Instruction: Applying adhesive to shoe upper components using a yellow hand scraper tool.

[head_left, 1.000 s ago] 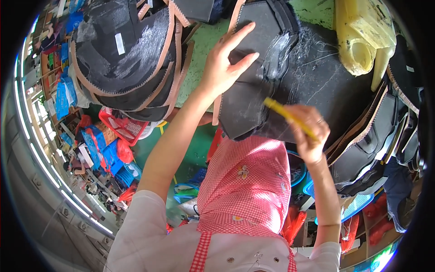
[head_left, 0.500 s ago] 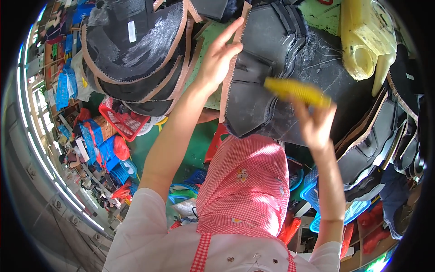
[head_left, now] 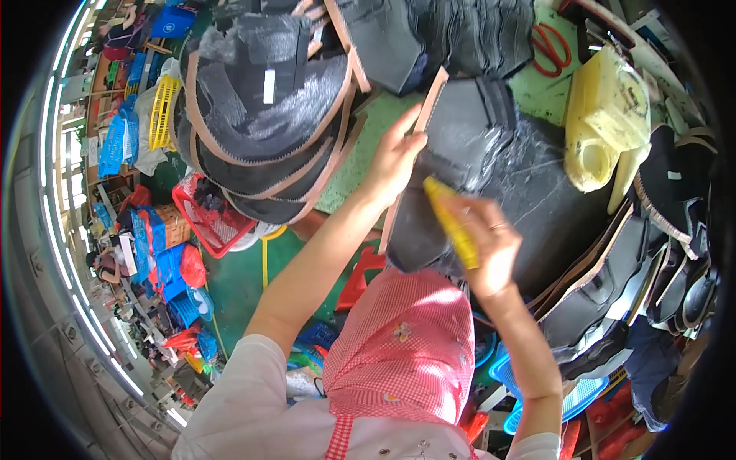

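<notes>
Yellow tool (head_left: 452, 222), head view: since half a second ago, it has turned more steeply; its tip is now nearer the tan strip (head_left: 431, 100).
Right hand (head_left: 494, 241): fingers are clamped on this tool.
Left hand (head_left: 391, 169): stays by the strip; thumb and index finger are slightly apart, but I cannot tell whether they pinch.
Black panels (head_left: 458, 130): they lie overlapped on the dark sheet (head_left: 533, 184), over the green bench (head_left: 345, 172).
Meaning: the work probably concerns the strip side now.
</notes>
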Motion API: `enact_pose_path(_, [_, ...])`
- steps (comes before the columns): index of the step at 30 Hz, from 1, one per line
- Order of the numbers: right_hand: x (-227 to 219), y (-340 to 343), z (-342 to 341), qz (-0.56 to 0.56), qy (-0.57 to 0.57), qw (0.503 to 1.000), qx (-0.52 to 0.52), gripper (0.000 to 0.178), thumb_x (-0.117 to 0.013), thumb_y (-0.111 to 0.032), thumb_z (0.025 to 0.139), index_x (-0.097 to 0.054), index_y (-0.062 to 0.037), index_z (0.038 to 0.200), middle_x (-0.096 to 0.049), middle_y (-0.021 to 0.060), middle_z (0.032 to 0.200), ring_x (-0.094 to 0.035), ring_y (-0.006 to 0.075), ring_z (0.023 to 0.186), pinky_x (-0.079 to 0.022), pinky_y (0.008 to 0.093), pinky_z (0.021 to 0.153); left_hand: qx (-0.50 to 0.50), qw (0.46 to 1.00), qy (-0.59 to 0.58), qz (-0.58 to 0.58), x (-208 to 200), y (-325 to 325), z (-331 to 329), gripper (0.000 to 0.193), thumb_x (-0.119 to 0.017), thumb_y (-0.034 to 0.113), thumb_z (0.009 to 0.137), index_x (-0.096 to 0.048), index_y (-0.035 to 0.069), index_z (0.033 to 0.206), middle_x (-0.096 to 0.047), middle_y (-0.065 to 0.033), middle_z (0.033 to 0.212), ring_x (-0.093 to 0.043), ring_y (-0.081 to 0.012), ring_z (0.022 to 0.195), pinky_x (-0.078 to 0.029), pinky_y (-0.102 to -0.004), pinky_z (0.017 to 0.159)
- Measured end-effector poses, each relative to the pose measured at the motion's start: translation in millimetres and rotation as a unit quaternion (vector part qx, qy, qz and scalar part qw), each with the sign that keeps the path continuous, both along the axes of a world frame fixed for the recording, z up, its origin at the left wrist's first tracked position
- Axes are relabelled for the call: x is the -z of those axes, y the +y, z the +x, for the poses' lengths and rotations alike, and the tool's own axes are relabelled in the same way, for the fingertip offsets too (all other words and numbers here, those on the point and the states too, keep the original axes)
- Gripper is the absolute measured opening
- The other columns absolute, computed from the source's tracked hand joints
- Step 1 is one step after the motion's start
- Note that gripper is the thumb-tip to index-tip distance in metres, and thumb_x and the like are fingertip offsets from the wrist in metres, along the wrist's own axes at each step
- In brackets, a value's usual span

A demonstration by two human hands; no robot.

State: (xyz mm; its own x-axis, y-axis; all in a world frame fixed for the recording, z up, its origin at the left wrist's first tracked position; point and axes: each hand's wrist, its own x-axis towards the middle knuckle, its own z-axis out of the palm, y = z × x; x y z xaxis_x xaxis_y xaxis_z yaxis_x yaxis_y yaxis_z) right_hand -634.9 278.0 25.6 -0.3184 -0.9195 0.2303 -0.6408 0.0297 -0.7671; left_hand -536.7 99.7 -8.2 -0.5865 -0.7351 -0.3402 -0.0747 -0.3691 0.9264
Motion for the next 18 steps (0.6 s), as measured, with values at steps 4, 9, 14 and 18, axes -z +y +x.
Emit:
enact_pose_path(4, [-1.3,16.9,15.7,0.065,-0.09,0.994,-0.01,0.041,-0.069,0.0,0.07,-0.071,-0.0133,0.109,-0.066,0.0085,0.096,-0.066,0.0262,0.071,-0.054,0.033,0.064,0.016,0.995,0.0,0.098,-1.0,-4.2,5.8,0.056,-0.058,0.007,0.092,-0.038,0.001,0.144,-0.058,-0.0014,0.11,-0.053,-0.0062,0.09,-0.043,-0.02,0.079])
enact_pose_path(9, [-2.1,34.8,-17.5,-0.014,-0.273,0.948,0.164,0.016,-0.062,-0.002,0.089,-0.07,-0.0005,0.103,-0.065,0.0082,0.085,-0.055,0.0101,0.063,-0.043,0.0238,0.056,0.072,0.959,0.049,0.269,-29.5,-19.9,14.8,0.054,-0.054,0.0,0.092,-0.038,0.0,0.143,-0.054,-0.0084,0.13,-0.054,-0.0154,0.116,-0.043,-0.0295,0.099])
enact_pose_path(14, [-1.6,58.8,-41.7,0.029,-0.477,0.837,0.267,0.017,-0.065,-0.013,0.092,-0.067,0.0001,0.103,-0.057,-0.0022,0.074,-0.045,0.0044,0.055,-0.034,0.0198,0.048,0.094,0.983,0.13,0.093,-65.8,-68.5,-46.8,0.046,-0.052,0.002,0.092,-0.044,0.0,0.137,-0.058,-0.0071,0.123,-0.057,-0.016,0.112,-0.045,-0.0297,0.097])
enact_pose_path(18, [-21.4,60.0,-96.7,-0.004,-0.346,0.88,0.325,0.016,-0.065,-0.011,0.091,-0.065,-0.0017,0.104,-0.06,-0.0001,0.074,-0.046,0.0043,0.055,-0.033,0.0202,0.046,0.127,0.966,0.162,-0.158,-105.6,-152.8,-138.0,0.053,-0.061,0.009,0.091,-0.04,0.006,0.14,-0.055,-0.0126,0.127,-0.053,-0.0214,0.115,-0.045,-0.032,0.095])
